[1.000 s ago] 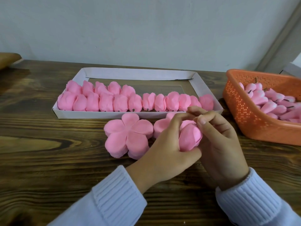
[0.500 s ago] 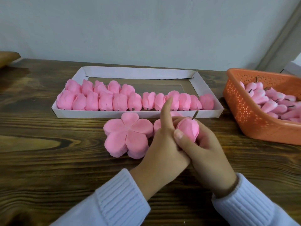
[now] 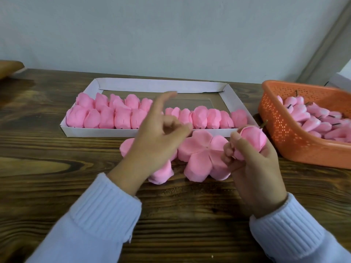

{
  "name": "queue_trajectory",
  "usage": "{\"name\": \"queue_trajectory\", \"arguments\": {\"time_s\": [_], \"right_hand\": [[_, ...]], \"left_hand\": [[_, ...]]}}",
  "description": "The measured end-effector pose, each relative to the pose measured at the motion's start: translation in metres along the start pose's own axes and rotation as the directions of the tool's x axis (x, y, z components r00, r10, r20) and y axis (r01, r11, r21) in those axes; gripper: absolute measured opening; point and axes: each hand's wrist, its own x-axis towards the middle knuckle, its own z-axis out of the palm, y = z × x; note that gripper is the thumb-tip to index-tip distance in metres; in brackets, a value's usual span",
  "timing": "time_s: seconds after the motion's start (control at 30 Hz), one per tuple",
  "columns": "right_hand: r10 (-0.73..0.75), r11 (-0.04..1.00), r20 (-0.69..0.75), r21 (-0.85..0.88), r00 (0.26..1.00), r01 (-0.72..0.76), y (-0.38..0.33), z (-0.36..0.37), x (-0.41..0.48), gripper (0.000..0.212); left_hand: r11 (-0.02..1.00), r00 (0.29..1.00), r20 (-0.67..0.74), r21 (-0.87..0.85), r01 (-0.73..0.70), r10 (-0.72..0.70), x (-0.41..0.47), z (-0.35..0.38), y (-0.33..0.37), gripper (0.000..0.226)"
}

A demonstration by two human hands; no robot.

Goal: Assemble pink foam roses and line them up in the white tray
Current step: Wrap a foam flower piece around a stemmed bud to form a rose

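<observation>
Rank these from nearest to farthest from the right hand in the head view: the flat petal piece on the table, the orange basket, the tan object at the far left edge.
From the right hand:
1. Flat petal piece, touching its fingers on the left.
2. Orange basket, just to the right.
3. Tan object, far left, at the back of the table.

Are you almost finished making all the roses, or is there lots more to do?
Partway. Done: the white tray holds a full front row of finished roses and a short back row on its left. In hand: the right hand holds one rose; the left hand is open. Left: flat petal pieces on the table and many buds in the orange basket.
</observation>
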Motion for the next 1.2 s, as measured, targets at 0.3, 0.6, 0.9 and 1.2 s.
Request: {"name": "queue_trajectory", "arguments": {"time_s": [0.3, 0.6, 0.9, 1.2], "right_hand": [[-0.046, 0.983, -0.011, -0.18, 0.999, 0.043, 0.001, -0.002, -0.001, 0.015], [-0.013, 0.979, -0.001, -0.206, 1.0, 0.012, 0.0, 0.001, -0.003, 0.015], [-0.019, 0.977, -0.019, -0.211, 1.0, 0.014, 0.001, 0.001, -0.002, 0.011], [-0.011, 0.973, -0.021, -0.229, 1.0, 0.006, 0.002, 0.001, -0.003, 0.017]], "left_hand": [[0.716, 0.969, -0.216, 0.658, 0.233, -0.117, 0.011, -0.043, -0.019, 0.017], [0.566, 0.976, -0.197, 0.797, 0.212, -0.089, 0.007, -0.039, -0.018, 0.007], [0.513, 0.98, -0.195, 0.839, 0.18, -0.025, 0.004, -0.04, -0.02, 0.005], [0.367, 0.981, -0.193, 0.91, 0.191, -0.032, 0.005, -0.038, -0.025, 0.014]]}}
